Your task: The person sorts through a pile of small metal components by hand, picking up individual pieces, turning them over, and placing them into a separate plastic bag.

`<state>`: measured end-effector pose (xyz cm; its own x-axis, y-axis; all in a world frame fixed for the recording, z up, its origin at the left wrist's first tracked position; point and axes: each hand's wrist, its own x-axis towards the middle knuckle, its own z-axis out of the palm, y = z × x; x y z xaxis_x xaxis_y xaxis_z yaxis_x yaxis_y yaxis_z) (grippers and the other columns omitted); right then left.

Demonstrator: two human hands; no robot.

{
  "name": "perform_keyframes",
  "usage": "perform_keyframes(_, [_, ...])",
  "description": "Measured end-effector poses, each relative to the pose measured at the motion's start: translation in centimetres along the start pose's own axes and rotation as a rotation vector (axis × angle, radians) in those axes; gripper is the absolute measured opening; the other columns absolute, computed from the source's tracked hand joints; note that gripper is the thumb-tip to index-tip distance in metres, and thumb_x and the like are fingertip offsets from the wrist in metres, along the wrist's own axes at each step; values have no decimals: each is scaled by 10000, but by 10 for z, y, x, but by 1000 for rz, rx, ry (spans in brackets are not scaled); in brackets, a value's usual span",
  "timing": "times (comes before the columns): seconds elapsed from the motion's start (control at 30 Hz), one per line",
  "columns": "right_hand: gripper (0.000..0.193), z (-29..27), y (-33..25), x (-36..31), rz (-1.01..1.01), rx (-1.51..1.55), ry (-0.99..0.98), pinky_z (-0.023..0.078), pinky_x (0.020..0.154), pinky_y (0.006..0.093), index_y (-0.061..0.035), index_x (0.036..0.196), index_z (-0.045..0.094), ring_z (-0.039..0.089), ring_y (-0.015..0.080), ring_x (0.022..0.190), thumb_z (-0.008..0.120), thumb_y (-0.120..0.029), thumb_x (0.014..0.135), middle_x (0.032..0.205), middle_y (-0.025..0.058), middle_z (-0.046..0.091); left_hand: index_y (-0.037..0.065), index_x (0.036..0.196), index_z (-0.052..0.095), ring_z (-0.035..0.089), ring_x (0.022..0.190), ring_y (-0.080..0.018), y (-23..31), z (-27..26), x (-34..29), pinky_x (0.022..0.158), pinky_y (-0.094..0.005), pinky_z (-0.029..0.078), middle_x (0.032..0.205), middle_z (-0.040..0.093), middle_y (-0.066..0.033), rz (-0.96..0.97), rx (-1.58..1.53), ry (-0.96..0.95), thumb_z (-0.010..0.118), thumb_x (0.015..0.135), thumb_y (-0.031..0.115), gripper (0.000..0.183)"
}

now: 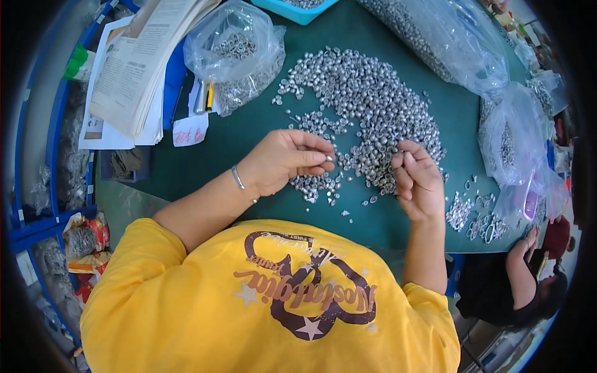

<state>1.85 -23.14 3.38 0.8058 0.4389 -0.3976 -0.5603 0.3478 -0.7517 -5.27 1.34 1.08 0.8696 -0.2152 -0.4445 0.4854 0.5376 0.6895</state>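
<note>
A heap of small silver metal pieces (373,87), rounded and hollow like tiny oval cups, covers the middle of the green table. At its near left edge, my left hand (280,160) pinches one small silver metal piece (329,159) between thumb and fingertips. My right hand (423,180) is over the heap's near right side, thumb and index finger pressed together. Whatever lies between those fingertips is too small to name. A looser cluster of the same pieces (314,186) spreads under and beside my left hand.
Plastic bags of metal parts stand at the back left (233,56) and far right (435,43). Smaller piles of silver parts (460,211) lie right of my right hand. Papers (130,81) cover the left edge. A co-worker in black (504,286) sits at the right.
</note>
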Motion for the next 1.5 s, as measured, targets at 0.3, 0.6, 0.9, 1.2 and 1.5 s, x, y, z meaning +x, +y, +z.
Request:
perform_keyframes(0.3, [72,21,42,-4,-667,-1411,-46,461,527,313,-41,814,649,570,228,586,652,-62,746,686,82,564,-17,898,581,583,681,-121,17,-9,2,628,-231,495,752,599,-55,30,-246,1,564,814,37,101])
perform_keyframes(0.6, [25,8,34,-1,-8,-265,-54,279,400,171,-5,808,588,398,41,458,577,-22,794,626,-13,512,45,769,638,547,651,-226,-2,6,34,587,-306,450,717,531,-81,799,1414,-5,684,699,48,84])
perform_keyframes(0.9, [87,34,42,17,-639,-1538,-105,482,554,365,-55,786,641,592,293,625,630,-137,761,706,116,597,20,797,558,498,570,-111,20,1,27,433,-209,373,726,551,-53,43,233,20,550,789,38,21])
perform_keyframes(1.2, [83,21,22,22,-53,-593,-88,345,455,182,6,828,624,461,55,535,608,-72,807,642,-1,560,41,793,634,520,587,-145,15,0,29,544,-258,422,650,515,-41,698,1245,63,674,710,50,93])
perform_keyframes(1.5, [83,34,33,32,-680,-1446,-184,472,554,299,-39,824,656,604,225,594,625,-92,767,731,126,618,46,745,622,540,602,-214,7,0,35,565,-293,445,696,520,-81,700,1318,92,683,713,59,70])
